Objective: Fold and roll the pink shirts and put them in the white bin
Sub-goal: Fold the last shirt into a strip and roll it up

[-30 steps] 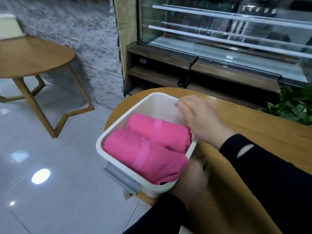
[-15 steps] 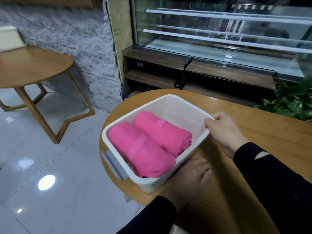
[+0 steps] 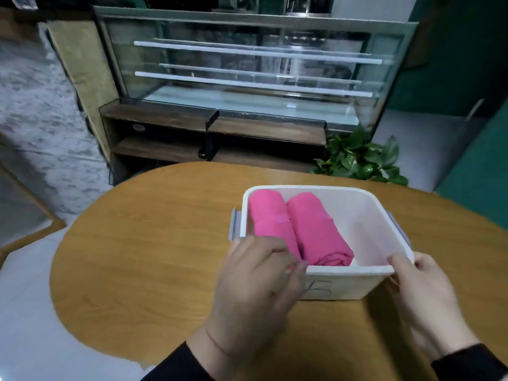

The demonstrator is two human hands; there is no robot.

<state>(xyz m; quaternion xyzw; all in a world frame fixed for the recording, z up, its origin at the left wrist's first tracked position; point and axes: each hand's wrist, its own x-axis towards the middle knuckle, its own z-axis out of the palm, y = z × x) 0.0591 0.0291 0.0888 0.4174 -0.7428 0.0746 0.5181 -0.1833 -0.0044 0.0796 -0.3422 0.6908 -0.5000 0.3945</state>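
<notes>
Both pink shirts (image 3: pixel 299 229) lie rolled in the white bin (image 3: pixel 365 281) on the table (image 3: pixel 154 243); packing looks finished. We grip its near rim, left hand (image 3: pixel 258 287) at 7 o'clock, right hand (image 3: pixel 423 287) at 5; next, we simply let go

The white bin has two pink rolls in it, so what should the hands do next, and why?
Probably let go. Both rolled pink shirts already lie side by side inside the white plastic bin, which sits flat on the round wooden table. The left hand and right hand hold its near corners.

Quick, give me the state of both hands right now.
Left hand: grips the near left corner of the white bin.
Right hand: grips the bin's near right corner.
</notes>
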